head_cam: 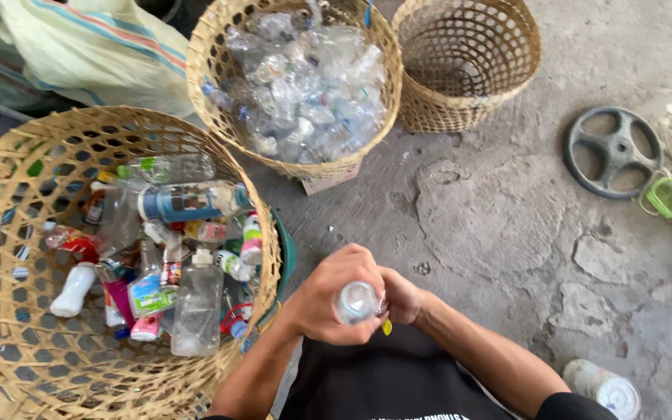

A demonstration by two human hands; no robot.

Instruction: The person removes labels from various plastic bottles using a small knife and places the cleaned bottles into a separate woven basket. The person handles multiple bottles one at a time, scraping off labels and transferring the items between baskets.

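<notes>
- Head view: the left hand (327,302) is wrapped around a clear plastic bottle (356,302), its base toward the camera.
- The right hand (402,295) presses against the bottle's far side, fingers curled (a yellow bit shows beneath).
- Nearby: a mixed-bottle basket (9,233), a clear-bottle basket (211,93), a bare basket (507,78).

Most of the clear bottle (357,302) hidden inside the left hand (328,299), right hand (400,295) half tucked behind it, big basket (9,163) cut off at the left edge, sack (103,50) cut off on top.
</notes>
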